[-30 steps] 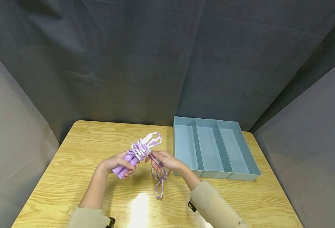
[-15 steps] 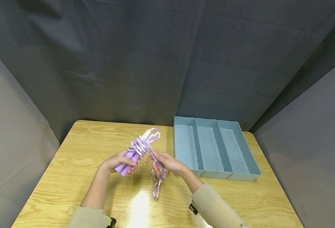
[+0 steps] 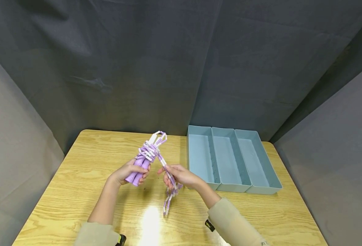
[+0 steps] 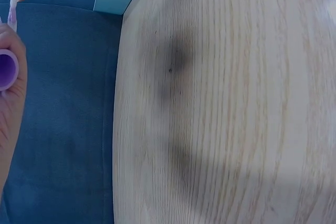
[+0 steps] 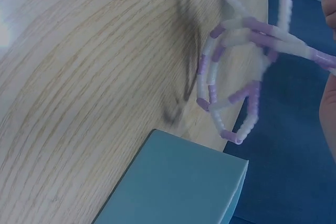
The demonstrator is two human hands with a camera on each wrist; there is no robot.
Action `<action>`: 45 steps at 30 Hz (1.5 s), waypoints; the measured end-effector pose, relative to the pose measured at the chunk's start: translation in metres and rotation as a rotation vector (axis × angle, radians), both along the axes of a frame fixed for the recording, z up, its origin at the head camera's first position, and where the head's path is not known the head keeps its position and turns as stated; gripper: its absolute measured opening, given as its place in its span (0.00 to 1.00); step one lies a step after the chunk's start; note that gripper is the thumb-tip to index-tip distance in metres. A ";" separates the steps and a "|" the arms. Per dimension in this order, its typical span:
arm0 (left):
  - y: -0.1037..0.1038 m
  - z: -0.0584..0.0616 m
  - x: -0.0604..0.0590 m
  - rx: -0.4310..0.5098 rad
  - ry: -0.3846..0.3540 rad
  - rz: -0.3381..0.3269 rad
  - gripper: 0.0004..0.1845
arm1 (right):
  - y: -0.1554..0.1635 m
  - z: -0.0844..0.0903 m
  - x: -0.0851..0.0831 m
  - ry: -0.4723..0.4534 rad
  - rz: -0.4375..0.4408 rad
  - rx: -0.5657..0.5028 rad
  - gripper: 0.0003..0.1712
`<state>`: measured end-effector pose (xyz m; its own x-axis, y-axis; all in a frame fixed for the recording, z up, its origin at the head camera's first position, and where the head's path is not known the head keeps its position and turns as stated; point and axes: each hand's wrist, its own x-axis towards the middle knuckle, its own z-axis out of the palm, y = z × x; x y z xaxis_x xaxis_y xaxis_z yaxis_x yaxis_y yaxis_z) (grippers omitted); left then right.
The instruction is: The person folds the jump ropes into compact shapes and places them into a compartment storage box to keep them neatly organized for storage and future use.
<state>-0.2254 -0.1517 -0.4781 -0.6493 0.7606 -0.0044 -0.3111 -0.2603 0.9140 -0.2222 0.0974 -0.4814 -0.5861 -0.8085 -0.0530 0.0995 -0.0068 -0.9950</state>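
Note:
My left hand (image 3: pixel 124 173) grips the two purple handles (image 3: pixel 137 171) of a beaded jump rope, held above the table. Its purple and white cord (image 3: pixel 148 151) is wound several times around the handles, with a loop standing out past their far white ends. From the wrapping, a doubled length runs to my right hand (image 3: pixel 180 175), which pinches it between thumb and fingers. Below that hand the loose cord loops (image 5: pixel 212 69) dangle over the table. One hollow handle end (image 4: pixel 7 70) peeks out of my left fist at the left wrist view's edge.
Three joined blue-grey trays (image 3: pixel 231 157) stand at the back right of the wooden table (image 3: pixel 85 164). Dark cloth (image 3: pixel 131 68) hangs behind the table, and grey panels (image 3: pixel 11 147) flank it.
My left hand has tilted the handles more upright and shifted the bundle slightly left. The cord between the hands has lengthened and drawn straighter, and the hanging loops have swung left.

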 end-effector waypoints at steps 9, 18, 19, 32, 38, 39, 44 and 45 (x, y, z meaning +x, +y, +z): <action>0.000 0.014 0.007 -0.033 0.013 0.062 0.10 | 0.002 0.005 0.002 0.025 0.000 0.012 0.27; -0.001 -0.005 -0.003 -0.026 -0.007 0.140 0.09 | 0.002 0.009 0.005 0.043 -0.016 0.045 0.26; -0.001 -0.006 -0.004 -0.022 -0.010 0.156 0.08 | 0.003 0.010 0.005 0.042 -0.014 0.049 0.26; -0.004 -0.012 -0.005 -0.011 -0.040 0.231 0.06 | 0.005 0.020 0.012 0.084 -0.020 0.066 0.23; -0.006 -0.015 -0.006 -0.016 -0.005 0.227 0.05 | 0.005 0.033 0.015 0.121 -0.036 0.126 0.21; -0.007 -0.015 -0.006 -0.022 0.003 0.224 0.05 | 0.005 0.036 0.015 0.146 -0.038 0.147 0.20; -0.007 -0.016 -0.006 -0.073 0.020 0.194 0.04 | 0.006 0.054 0.015 0.297 -0.030 0.257 0.19; -0.007 -0.015 -0.006 -0.090 0.020 0.189 0.04 | 0.006 0.057 0.015 0.326 -0.026 0.276 0.18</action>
